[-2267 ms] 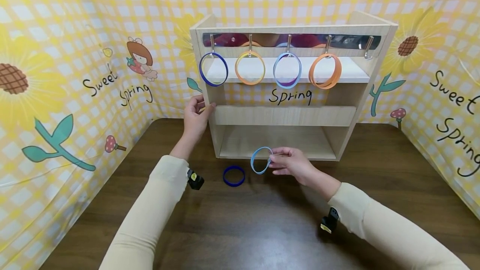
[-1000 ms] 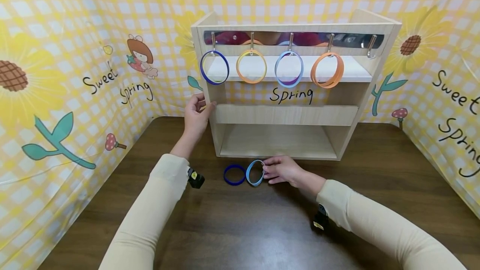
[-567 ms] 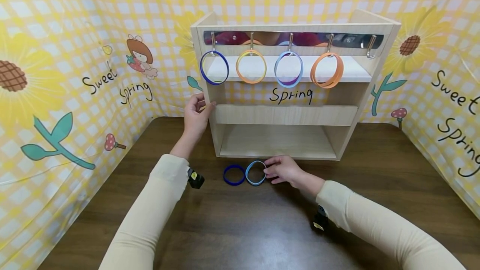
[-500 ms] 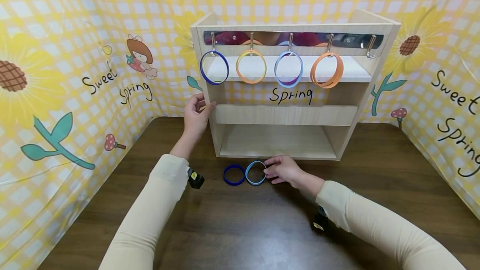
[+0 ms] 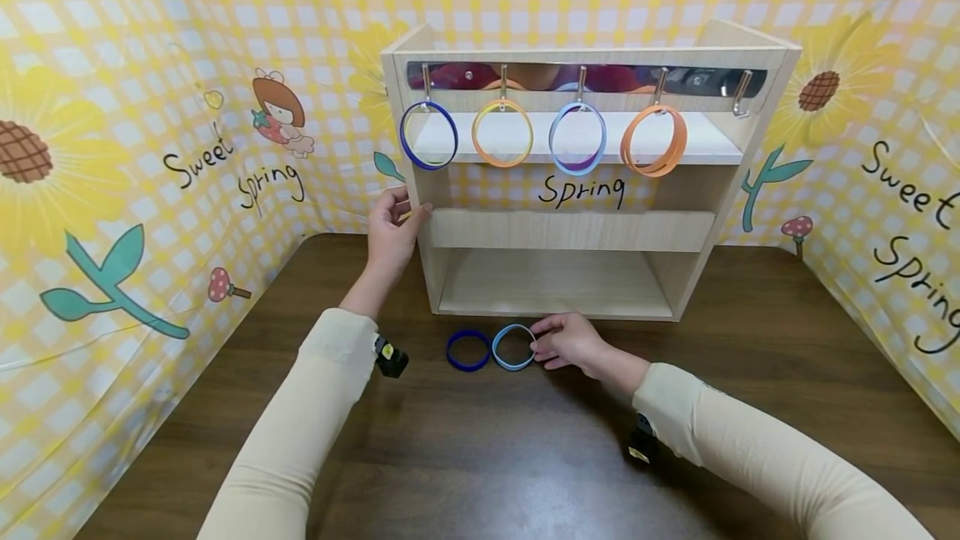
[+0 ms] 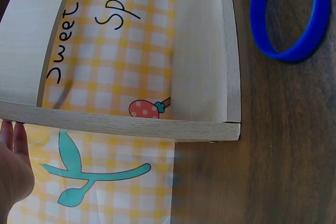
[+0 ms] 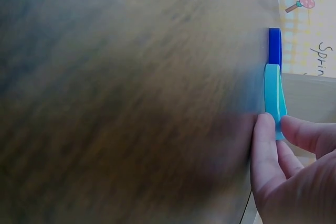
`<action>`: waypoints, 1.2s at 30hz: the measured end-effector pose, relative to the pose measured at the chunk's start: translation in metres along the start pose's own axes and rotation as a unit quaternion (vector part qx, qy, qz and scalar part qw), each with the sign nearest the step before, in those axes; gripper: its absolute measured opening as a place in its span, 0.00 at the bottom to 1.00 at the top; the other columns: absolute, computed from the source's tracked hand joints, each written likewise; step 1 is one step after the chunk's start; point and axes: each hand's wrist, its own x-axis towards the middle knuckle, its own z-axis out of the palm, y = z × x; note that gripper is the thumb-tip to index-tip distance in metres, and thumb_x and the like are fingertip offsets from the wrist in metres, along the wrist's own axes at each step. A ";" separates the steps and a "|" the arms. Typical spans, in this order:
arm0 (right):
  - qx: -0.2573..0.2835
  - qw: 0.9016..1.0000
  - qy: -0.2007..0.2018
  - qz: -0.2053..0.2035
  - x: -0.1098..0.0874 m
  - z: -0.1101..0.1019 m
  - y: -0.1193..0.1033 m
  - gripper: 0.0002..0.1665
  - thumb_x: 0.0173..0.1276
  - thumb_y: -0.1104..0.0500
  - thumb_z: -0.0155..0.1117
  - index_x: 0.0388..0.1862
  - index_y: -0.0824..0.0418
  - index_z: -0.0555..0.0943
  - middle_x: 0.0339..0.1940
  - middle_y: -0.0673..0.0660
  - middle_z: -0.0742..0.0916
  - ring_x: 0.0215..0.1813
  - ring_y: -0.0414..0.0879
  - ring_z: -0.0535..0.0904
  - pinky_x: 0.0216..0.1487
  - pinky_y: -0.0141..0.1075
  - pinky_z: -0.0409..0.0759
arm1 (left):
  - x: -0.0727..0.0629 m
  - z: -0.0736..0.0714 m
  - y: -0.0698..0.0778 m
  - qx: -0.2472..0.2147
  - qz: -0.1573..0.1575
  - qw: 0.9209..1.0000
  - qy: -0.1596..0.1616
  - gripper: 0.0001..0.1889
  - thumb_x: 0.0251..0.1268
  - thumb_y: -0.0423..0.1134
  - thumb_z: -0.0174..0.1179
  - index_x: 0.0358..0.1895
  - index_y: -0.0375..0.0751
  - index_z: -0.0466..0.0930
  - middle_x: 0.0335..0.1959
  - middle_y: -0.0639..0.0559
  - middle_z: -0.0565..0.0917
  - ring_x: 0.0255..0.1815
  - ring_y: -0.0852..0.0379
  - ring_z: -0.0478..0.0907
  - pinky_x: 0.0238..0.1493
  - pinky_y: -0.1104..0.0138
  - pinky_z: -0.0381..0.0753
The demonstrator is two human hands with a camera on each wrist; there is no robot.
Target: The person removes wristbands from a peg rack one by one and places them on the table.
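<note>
My left hand [image 5: 392, 227] grips the left side panel of a wooden shelf [image 5: 570, 232], with the thumb at its front edge. My right hand [image 5: 570, 342] pinches the right edge of a light blue wristband [image 5: 513, 368] on the table in front of the shelf. In the right wrist view, thumb and fingers lie on either side of that light blue wristband [image 7: 272, 90]. Just left of it is a dark blue wristband [image 5: 468, 369], lying flat. The left wrist view also has the dark blue wristband [image 6: 258, 19], partly cut off by the frame.
On the shelf's metal hook strip [image 5: 543, 79] hang dark blue [image 5: 402, 138], yellow-orange [image 5: 502, 164], light blue [image 5: 552, 140] and orange [image 5: 678, 140] bands. The rightmost hook [image 5: 741, 97] carries no band. Checked cloth [image 5: 225, 32] surrounds the brown table [image 5: 450, 457].
The light blue wristband has come down from a raised, tilted pose to lie beside the dark blue one, then shifted slightly right with my right hand. My left hand keeps its place.
</note>
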 end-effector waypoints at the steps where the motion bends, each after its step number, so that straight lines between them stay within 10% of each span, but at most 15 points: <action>1: -0.001 1.000 0.002 0.000 0.000 0.000 0.000 0.19 0.65 0.72 0.62 0.55 0.75 0.76 0.36 0.65 0.87 0.36 0.51 0.85 0.37 0.44 0.84 | 0.000 0.000 0.000 0.000 0.001 1.000 -0.001 0.19 0.61 0.25 0.61 0.55 0.20 0.72 0.41 0.55 0.79 0.43 0.60 0.78 0.42 0.71 0.78; 26: -0.015 1.000 0.001 -0.013 -0.003 -0.003 -0.002 0.18 0.66 0.70 0.62 0.54 0.75 0.77 0.36 0.64 0.87 0.38 0.53 0.85 0.38 0.45 0.84 | 0.000 0.000 0.001 -0.001 -0.003 1.000 -0.005 0.19 0.61 0.25 0.61 0.54 0.20 0.72 0.41 0.55 0.78 0.43 0.60 0.78 0.42 0.71 0.78; 36: 0.011 0.999 0.000 -0.048 -0.011 -0.020 -0.017 0.23 0.68 0.69 0.61 0.60 0.77 0.72 0.51 0.73 0.81 0.50 0.64 0.81 0.40 0.43 0.84 | -0.001 0.000 0.001 -0.004 -0.003 1.000 -0.003 0.19 0.62 0.25 0.60 0.55 0.20 0.72 0.41 0.55 0.79 0.44 0.60 0.78 0.42 0.70 0.78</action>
